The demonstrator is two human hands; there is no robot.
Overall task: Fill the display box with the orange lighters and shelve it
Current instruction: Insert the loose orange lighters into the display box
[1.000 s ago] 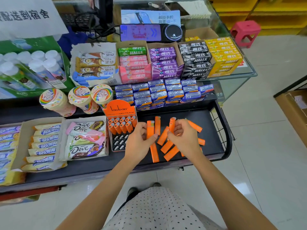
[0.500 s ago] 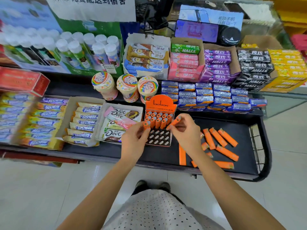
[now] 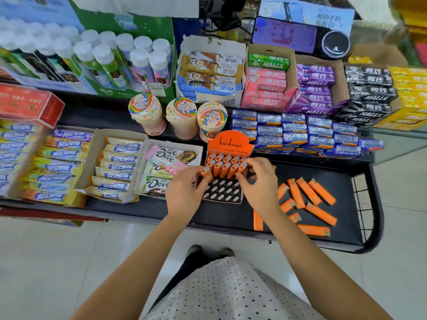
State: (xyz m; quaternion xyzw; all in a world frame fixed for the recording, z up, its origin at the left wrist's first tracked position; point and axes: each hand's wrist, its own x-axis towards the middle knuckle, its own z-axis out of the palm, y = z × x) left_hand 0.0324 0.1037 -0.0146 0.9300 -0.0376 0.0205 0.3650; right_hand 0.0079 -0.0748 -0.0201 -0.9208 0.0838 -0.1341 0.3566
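A long black shelf (image 3: 231, 214) runs across in front of the person, crowded with sweets on its left half and bare on the right. Behind it, Halls packs (image 3: 316, 88) sit stacked in open cartons, with three rainbow-topped tubs (image 3: 182, 116) just in front of them. To the left lies an open carton of Dove chocolate (image 3: 168, 167), touching the left side of the display box.

The display box (image 3: 227, 167) stands near the middle of the shelf — orange, with an upright back card printed "laoban". Its rear two rows hold orange lighters (image 3: 225, 163) standing upright; the front rows are empty slots, dark with pale bottoms.

More lighters — the loose lighters (image 3: 309, 204) — lie scattered flat on the bare shelf to the right of the box, pointing various ways, one close to the front edge.

The left hand (image 3: 184, 192) is at the box's left front corner, its fingers closed round a single lighter (image 3: 206, 173) whose grey top points up and toward the box, at the left end of the second row. The right hand (image 3: 260, 183) hovers over the box's right side, fingers curled and pinched near the rightmost standing lighters; whether it grips one, I cannot tell.
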